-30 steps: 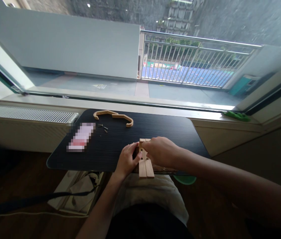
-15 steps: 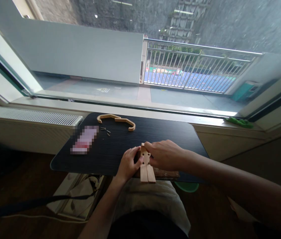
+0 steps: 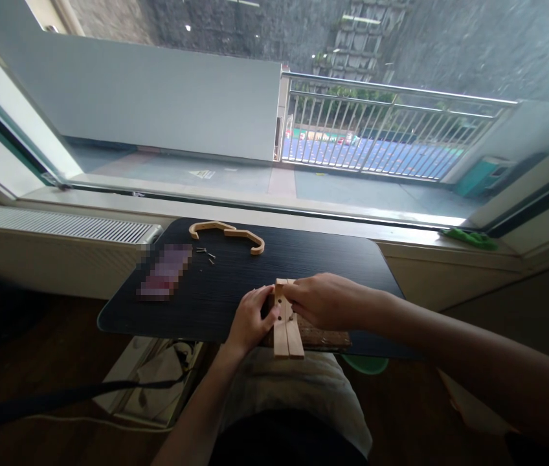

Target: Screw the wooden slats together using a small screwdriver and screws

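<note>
Two pale wooden strips (image 3: pixel 281 340) lie side by side on a brown wooden block (image 3: pixel 325 336) at the table's near edge. Dark round holes show in the left strip. A small dark piece of hardware sticks up from the right strip. Gripping the left side of the strips is my left hand (image 3: pixel 251 317), with the thumb near the holes. My right hand (image 3: pixel 320 301) is closed over the upper right part, its fingers bent in a pinch. Whatever lies between those fingertips is hidden.
Two curved wooden hooks (image 3: pixel 250 235) lie at the far side of the dark table (image 3: pixel 333 255). Several small screws (image 3: pixel 201 250) are left of them, beside a blurred flat item (image 3: pixel 165 272). Under the right table edge sits a green basin (image 3: pixel 366 364). A window and radiator (image 3: pixel 61 226) stand beyond.
My right hand has shifted slightly and its wrist has turned, so the top end of the right strip shows more. My left hand stays in place on the strips.
</note>
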Tool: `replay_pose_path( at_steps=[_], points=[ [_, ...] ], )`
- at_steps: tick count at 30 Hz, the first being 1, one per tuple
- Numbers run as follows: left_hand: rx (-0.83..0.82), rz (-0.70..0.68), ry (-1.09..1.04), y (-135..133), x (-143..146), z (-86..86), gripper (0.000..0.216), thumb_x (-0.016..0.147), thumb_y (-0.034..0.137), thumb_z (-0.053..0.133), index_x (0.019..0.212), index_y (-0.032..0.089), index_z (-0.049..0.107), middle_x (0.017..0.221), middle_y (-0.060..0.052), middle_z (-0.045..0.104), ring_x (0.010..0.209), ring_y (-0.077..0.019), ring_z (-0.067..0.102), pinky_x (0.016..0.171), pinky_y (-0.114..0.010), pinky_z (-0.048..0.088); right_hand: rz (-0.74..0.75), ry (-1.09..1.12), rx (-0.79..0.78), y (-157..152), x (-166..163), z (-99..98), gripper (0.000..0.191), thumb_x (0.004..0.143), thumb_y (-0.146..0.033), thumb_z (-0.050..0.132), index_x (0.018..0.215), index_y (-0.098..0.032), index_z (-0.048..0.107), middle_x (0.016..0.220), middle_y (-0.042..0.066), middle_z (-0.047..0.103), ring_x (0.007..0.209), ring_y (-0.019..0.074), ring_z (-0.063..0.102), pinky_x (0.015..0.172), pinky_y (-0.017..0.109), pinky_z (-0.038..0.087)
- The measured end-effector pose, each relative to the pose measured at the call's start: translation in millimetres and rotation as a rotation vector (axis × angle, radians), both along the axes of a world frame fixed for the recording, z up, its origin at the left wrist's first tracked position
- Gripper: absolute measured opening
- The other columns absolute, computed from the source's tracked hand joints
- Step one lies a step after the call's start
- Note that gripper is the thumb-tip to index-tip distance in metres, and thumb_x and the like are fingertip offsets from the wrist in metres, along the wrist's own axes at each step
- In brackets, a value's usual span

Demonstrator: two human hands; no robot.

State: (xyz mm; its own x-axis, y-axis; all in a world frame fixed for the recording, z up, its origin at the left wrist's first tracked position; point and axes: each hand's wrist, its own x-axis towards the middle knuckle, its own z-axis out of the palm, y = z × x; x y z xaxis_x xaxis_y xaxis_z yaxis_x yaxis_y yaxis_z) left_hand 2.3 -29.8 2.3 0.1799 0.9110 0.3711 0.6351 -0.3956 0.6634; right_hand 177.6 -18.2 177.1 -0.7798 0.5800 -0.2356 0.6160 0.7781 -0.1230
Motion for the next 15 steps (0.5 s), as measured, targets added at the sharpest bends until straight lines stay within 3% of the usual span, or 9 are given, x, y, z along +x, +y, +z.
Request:
replay_pose_path(
  at_steps=[6,11,15],
  points=[
    [0.022,0.057,0.037,-2,-2,3.3,0.035,0.085,0.029,0.052,0.118,0.021,0.061,0.119,-0.009,0.069,0.119,-0.0277,0.058,0.109,-0.052,0.037,-0.019,0.013,0.0,-2,-1,-5.0,0.02,0.089,-0.022,0.05,0.106,-0.018,0.059,0.105,0.008,0.07,0.084,0.0207,0.067,0.06,0.027,0.038],
    [0.175,0.432,0.091,18,-41,16.5,0.026,0.087,0.03,0.05,0.108,0.022,0.064,0.116,-0.009,0.068,0.125,-0.0306,0.052,0.112,-0.057,0.027,-0.042,-0.01,-0.006,-3,0,-3.7,0.025,0.086,-0.019,0.048,0.109,-0.019,0.058,0.101,0.008,0.071,0.081,0.0204,0.067,0.059,0.028,0.037],
    [0.173,0.599,0.154,42,-78,22.4,0.023,0.083,0.029,0.053,0.102,0.022,0.064,0.117,-0.012,0.067,0.127,-0.0335,0.049,0.11,-0.059,0.03,-0.026,-0.009,-0.015,-4,0,-0.6,0.029,0.08,-0.016,0.049,0.108,-0.019,0.057,0.103,0.008,0.07,0.08,0.0204,0.066,0.058,0.028,0.035]
  ],
)
